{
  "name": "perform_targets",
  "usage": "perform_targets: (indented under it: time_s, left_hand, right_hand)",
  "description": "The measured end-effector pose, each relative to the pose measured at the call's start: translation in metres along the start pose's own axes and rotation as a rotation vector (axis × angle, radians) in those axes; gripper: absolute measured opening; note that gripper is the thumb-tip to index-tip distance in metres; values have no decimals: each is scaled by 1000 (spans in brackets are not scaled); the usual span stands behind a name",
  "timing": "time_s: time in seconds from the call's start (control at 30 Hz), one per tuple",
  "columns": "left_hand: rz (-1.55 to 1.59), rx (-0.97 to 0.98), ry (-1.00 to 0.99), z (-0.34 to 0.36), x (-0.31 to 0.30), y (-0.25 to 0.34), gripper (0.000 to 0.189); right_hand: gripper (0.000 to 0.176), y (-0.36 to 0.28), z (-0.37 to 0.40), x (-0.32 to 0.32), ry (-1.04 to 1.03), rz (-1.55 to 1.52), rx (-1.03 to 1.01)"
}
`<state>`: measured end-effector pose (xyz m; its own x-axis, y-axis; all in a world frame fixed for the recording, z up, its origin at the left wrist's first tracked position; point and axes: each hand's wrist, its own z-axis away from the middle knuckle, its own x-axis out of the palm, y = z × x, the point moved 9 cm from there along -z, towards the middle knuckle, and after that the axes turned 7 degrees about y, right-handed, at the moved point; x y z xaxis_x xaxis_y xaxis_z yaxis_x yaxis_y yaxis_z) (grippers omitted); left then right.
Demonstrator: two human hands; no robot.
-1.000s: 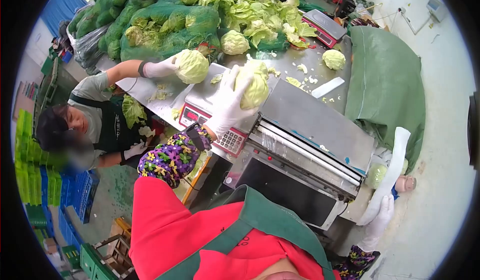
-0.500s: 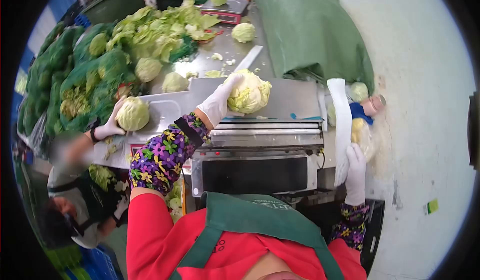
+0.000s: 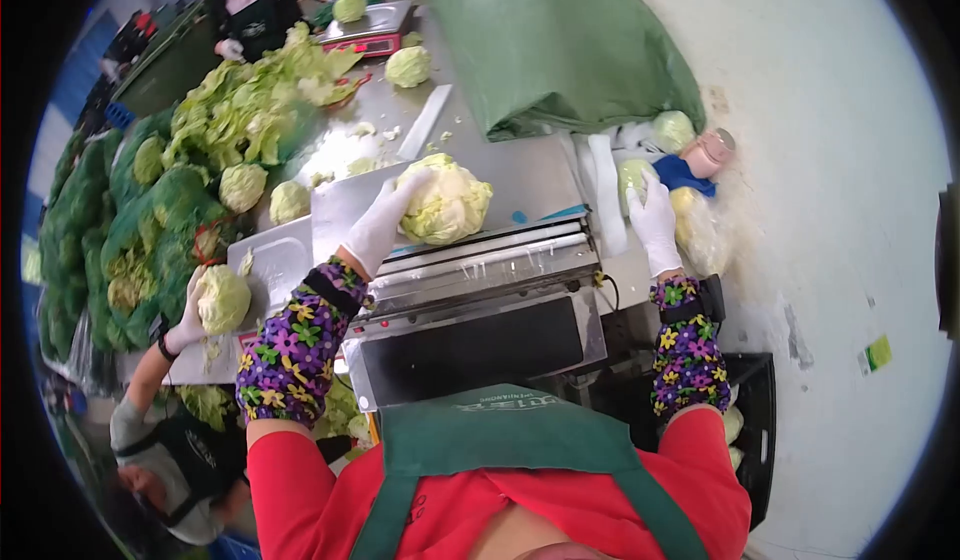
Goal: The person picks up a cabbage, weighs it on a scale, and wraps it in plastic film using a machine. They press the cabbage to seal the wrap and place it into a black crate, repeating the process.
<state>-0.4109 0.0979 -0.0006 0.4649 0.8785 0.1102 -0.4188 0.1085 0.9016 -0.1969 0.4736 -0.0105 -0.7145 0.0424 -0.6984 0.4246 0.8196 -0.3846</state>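
A pale green cabbage (image 3: 447,202) with a whitish base is gripped in my gloved left hand (image 3: 385,222), over the metal top of the sealing machine (image 3: 480,345). My gloved right hand (image 3: 653,228) has its thumb and fingers around the near side of another cabbage (image 3: 631,176) at the table's right side. Just left of that hand lies a long white net sleeve (image 3: 606,195), apart from the fingers. A clear bag with something yellowish (image 3: 697,230) rests right of my wrist.
A large green sack (image 3: 570,45) covers the back right. Loose leaves (image 3: 262,95) and green net bags of cabbages (image 3: 130,250) fill the left. One co-worker's hand holds a cabbage (image 3: 223,300); another person stands by a scale (image 3: 370,25). A pink jar (image 3: 708,153) sits by the wall.
My right hand has let go of the white net sleeve and moved forward to the cabbage at the right. My left hand still holds its cabbage. The camera view has turned.
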Motion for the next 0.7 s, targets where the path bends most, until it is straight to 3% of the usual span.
perform_targets:
  time_s: [0.03, 0.07, 0.2, 0.27, 0.33, 0.37, 0.4, 0.47, 0.6, 0.7]
  left_hand:
    - [-228, 194, 133, 9, -8, 19, 64]
    - [-228, 193, 161, 17, -10, 24, 64]
    - [-118, 62, 74, 19, -7, 13, 62]
    - [-92, 171, 26, 13, -5, 15, 72]
    - [-72, 191, 74, 9, -7, 11, 68]
    - [-175, 312, 84, 11, -5, 22, 66]
    - [-282, 429, 93, 14, -3, 32, 64]
    - [-405, 395, 127, 26, -3, 47, 61]
    - [-309, 309, 4, 6, -8, 34, 61]
    - [4, 253, -30, -16, -10, -3, 60]
  right_hand:
    - [40, -20, -6, 10, -171, -229, 105]
    - [40, -48, -12, 9, -185, -250, 92]
    - [55, -175, 9, 40, -653, -695, -11]
    - [68, -216, 35, 59, -919, -836, 150]
    - [78, -252, 44, 73, -899, -824, -125]
    - [78, -261, 48, 74, -912, -827, -139]
    - [81, -261, 54, 76, -928, -786, -89]
    - [83, -262, 69, 77, -959, -744, -41]
    - [80, -259, 64, 75, -880, -702, 51]
    - [76, -247, 50, 71, -778, -647, 20]
